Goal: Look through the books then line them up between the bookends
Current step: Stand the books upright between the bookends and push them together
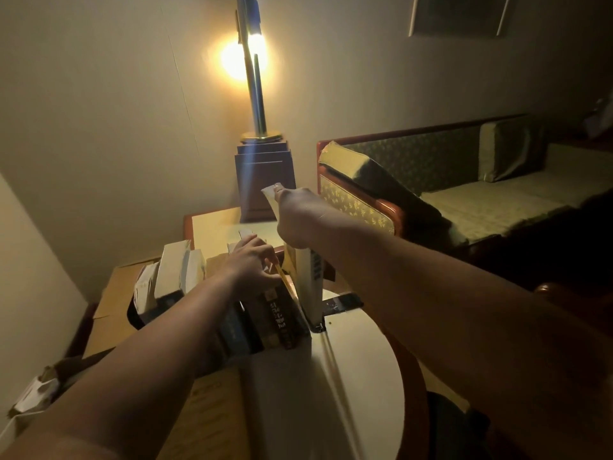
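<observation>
Head view shows your right hand (295, 217) gripping the top of the tall white-spined book (313, 277). Its fingers are closed on the upper edge, and the book stands upright below them. Just left of those fingers, your left hand (255, 263) curls over the tops of the dark-spined leaning books (275, 313). Below the right fingers, the black metal bookend (341, 302) rests on the round cream tabletop (358, 376). If you release the left fingers too early, the leaning row will likely topple. If you press too hard, the bookend may slide. Both spines carry lettering, but it is too dim and blurred to read.
</observation>
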`<state>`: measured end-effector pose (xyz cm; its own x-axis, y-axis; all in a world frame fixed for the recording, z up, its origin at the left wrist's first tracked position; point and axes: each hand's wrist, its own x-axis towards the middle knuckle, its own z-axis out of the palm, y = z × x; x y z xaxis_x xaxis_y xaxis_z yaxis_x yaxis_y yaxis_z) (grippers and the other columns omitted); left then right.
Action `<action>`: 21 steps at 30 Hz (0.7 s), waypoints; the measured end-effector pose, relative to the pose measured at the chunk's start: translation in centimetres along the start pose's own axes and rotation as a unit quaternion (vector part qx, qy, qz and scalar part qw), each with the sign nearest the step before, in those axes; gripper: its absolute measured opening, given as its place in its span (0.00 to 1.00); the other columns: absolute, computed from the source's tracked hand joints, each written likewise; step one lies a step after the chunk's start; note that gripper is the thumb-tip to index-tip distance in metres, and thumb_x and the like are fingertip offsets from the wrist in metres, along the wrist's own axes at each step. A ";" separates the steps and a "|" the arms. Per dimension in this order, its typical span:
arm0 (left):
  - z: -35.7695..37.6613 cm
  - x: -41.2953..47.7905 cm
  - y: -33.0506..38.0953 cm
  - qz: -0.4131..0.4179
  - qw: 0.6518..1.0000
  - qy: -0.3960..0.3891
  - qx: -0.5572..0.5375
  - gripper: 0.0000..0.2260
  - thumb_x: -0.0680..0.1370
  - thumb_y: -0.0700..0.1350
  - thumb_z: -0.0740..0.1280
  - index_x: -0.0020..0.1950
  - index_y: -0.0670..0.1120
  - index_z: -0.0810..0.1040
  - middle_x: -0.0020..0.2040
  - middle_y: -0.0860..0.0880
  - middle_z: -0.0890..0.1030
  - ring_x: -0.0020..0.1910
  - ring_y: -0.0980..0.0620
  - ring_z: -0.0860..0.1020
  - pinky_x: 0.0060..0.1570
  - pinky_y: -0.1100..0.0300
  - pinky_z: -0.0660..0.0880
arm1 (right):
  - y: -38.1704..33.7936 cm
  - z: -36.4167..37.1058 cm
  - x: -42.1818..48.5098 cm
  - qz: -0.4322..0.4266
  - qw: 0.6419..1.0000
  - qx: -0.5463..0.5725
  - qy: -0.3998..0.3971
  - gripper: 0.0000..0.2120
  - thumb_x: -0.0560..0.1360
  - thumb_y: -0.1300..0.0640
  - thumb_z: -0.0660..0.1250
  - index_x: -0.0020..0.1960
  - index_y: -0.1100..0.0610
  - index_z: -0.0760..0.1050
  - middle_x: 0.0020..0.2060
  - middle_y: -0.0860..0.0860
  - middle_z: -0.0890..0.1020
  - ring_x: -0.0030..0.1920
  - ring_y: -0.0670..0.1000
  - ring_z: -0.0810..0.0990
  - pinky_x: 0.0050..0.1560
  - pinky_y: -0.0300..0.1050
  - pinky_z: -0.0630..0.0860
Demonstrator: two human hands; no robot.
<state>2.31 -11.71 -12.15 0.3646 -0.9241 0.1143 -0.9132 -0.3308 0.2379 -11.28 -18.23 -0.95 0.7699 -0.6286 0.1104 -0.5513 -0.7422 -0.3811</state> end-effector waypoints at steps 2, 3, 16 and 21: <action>-0.1 0.1 0.1 0.001 1.000 0.002 -0.002 0.22 0.73 0.57 0.72 0.64 0.52 0.75 0.70 0.50 0.68 0.72 0.49 0.60 0.67 0.50 0.65 | 0.4 1.3 0.9 0.006 1.000 0.014 -0.002 0.34 0.76 0.64 0.70 0.78 0.55 0.59 0.61 0.57 0.76 0.55 0.56 0.77 0.55 0.47 0.80; -0.1 0.1 0.1 0.001 1.000 0.003 -0.006 0.22 0.73 0.56 0.72 0.65 0.51 0.75 0.71 0.50 0.67 0.73 0.49 0.59 0.68 0.49 0.64 | 0.6 1.9 1.2 0.002 1.000 0.016 -0.001 0.34 0.76 0.64 0.70 0.78 0.55 0.60 0.62 0.57 0.76 0.58 0.57 0.78 0.55 0.48 0.80; 0.8 0.2 -1.0 0.019 1.000 0.020 -0.010 0.18 0.72 0.61 0.70 0.58 0.56 0.76 0.71 0.51 0.68 0.77 0.47 0.54 0.69 0.44 0.63 | 5.1 8.9 2.6 -0.008 0.995 0.091 -0.027 0.23 0.79 0.61 0.65 0.73 0.55 0.67 0.58 0.56 0.78 0.56 0.57 0.79 0.56 0.54 0.80; 1.1 0.2 -1.1 0.026 0.998 0.045 -0.026 0.17 0.72 0.62 0.71 0.55 0.56 0.76 0.65 0.52 0.72 0.72 0.48 0.60 0.64 0.49 0.67 | 6.1 9.9 3.0 0.003 0.991 0.129 -0.021 0.20 0.82 0.57 0.62 0.73 0.56 0.66 0.60 0.57 0.78 0.56 0.56 0.79 0.55 0.51 0.80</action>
<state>3.18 -11.73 -13.41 0.3339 -0.9179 0.2143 -0.9217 -0.2704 0.2782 -9.15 -22.40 -11.99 0.7831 -0.6179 0.0713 -0.4585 -0.6509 -0.6050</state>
